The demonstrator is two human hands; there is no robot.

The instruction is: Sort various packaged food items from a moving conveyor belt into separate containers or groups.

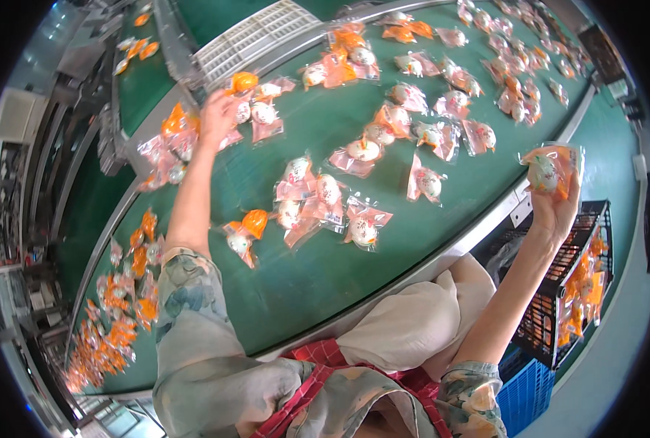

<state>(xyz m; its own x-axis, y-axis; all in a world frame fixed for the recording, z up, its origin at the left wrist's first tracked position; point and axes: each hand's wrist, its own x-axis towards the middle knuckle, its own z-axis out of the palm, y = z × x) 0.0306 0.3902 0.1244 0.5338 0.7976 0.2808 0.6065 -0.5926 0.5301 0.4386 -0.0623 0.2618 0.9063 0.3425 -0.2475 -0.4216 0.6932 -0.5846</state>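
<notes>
My right hand [559, 211] is raised past the near rail of the green conveyor belt [325, 295], holding a clear packet with a white egg-shaped item [544, 172] that bears printed writing. At the belt's far side, my left hand [219, 117] is among several similar packets. An orange packet [244, 82] and a white egg-shaped packet [263, 113] lie close by its fingers. Whether those fingers grip one of them is unclear. Between my arms, a cluster of white packets [327, 189] rests on the belt, with an orange one [255, 223] to its left.
A black plastic crate [544, 306] holding orange packets stands at my right, above a blue crate [527, 391]. A white slatted grille [256, 41] borders the belt's far side. Many packets [111, 339] crowd the belt at lower left. The metal rail [461, 246] runs before my knees.
</notes>
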